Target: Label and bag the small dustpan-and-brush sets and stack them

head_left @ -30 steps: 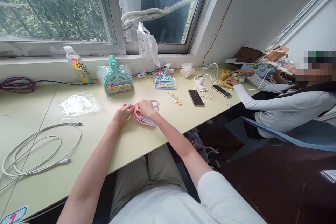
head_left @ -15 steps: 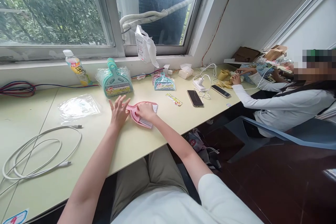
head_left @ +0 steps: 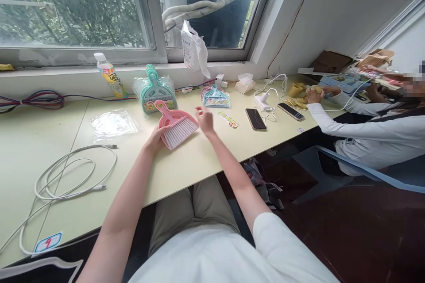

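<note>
Our left hand (head_left: 154, 139) grasps the pink dustpan-and-brush set (head_left: 179, 130) by its left edge, in front of and slightly right of the teal dustpan stack (head_left: 154, 87). Our right hand (head_left: 204, 120), fingers curled, is farther right of that stack; we cannot tell whether it pinches anything. On the tabletop (head_left: 186, 163) we see a bottle (head_left: 111, 75) left of the stack and a smartphone (head_left: 256, 119) well to its right.

left hand (head_left: 153, 139) grips, right hand (head_left: 205, 121) half-curled.
</note>
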`<state>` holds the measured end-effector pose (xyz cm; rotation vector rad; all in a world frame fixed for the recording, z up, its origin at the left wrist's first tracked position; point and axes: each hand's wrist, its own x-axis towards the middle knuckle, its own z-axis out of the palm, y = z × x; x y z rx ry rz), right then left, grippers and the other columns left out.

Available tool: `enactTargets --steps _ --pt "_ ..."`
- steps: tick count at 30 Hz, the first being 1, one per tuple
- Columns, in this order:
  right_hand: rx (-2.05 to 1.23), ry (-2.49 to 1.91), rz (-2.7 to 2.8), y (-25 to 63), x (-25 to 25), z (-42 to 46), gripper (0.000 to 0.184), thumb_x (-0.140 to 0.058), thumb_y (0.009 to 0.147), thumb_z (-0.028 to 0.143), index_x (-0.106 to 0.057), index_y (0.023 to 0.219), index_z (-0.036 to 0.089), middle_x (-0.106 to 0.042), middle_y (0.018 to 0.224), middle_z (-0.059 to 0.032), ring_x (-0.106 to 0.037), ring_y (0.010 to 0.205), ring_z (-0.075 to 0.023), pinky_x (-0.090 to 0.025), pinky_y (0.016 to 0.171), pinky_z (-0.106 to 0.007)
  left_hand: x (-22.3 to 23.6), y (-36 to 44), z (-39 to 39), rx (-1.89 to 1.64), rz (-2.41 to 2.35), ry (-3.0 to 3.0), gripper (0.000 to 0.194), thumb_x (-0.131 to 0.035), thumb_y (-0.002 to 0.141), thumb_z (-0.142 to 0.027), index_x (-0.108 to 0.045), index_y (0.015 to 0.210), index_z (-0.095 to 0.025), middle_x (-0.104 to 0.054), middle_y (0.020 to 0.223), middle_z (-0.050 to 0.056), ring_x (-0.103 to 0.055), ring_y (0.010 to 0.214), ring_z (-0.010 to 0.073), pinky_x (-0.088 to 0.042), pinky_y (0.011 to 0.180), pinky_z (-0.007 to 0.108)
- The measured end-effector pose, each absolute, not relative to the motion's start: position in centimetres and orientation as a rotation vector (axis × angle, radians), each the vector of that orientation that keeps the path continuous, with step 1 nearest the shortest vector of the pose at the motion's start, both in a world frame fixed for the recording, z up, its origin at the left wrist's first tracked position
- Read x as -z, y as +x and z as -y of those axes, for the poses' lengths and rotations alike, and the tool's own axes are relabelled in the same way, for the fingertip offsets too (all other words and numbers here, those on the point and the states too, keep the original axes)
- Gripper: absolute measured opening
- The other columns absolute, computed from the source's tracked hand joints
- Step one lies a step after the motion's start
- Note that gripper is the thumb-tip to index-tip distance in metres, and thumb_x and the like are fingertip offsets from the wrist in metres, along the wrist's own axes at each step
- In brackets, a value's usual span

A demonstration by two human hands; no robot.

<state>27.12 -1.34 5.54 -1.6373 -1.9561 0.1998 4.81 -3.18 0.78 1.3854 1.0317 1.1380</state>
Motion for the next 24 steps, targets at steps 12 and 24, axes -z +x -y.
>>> enactTargets --steps 12,24 --pt "-0.316 -1.707 2.401 33.1 0.0 13.6 0.052 -0.035 0.102 0.037 -0.038 0.151 0.018 -0.036 0.158 -0.0109 -0.029 0.147 -0.0233 -0.02 0.119 -0.048 -0.3 4.4 2.8 -1.29 -0.916 1.024 0.061 -0.078 0.07 -0.03 -0.06 0.129 -0.026 -0.066 0.124 0.01 -0.062 0.117 0.0328 -0.053 0.1 0.048" --pt "-0.411 -1.736 2.443 30.1 -4.0 12.3 0.033 -0.071 0.085 0.024 -0.066 0.118 0.022 -0.062 0.129 -0.0082 -0.056 0.118 -0.0239 -0.047 0.08 -0.03 0.9 3.7 1.9 -1.445 -0.888 0.959 0.063 -0.077 0.067 -0.023 -0.059 0.127 -0.022 -0.065 0.126 0.008 -0.059 0.122 0.0311 -0.047 0.107 0.048"
